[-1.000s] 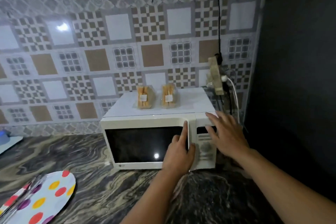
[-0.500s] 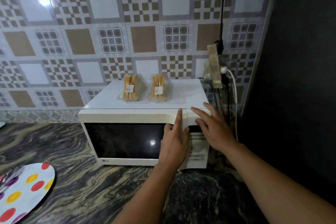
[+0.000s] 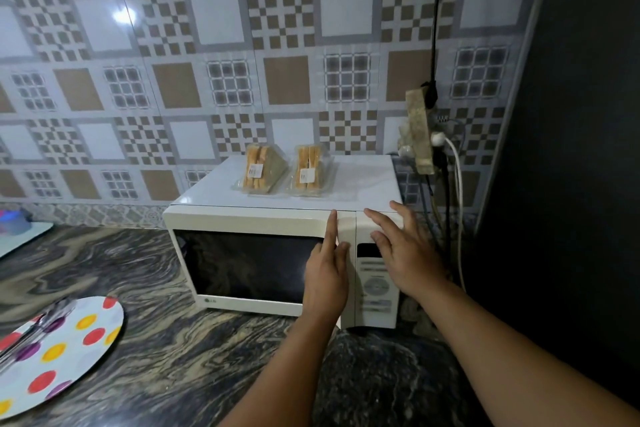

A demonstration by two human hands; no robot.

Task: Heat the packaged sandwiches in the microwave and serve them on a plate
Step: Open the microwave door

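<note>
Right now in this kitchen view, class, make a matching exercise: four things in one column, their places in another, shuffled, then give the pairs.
Things:
1. sandwich packs
2. spotted plate
3. left hand
4. right hand

Places:
A. on the control panel side
B. on top of the microwave
C. on the door's right edge
D. on the counter, far left

Pairs: 1-B, 2-D, 3-C, 4-A

One head-worn view looks forward and down, close over both forearms, facing the microwave (image 3: 263, 253) beyond the fingers (image 3: 331, 229).
</note>
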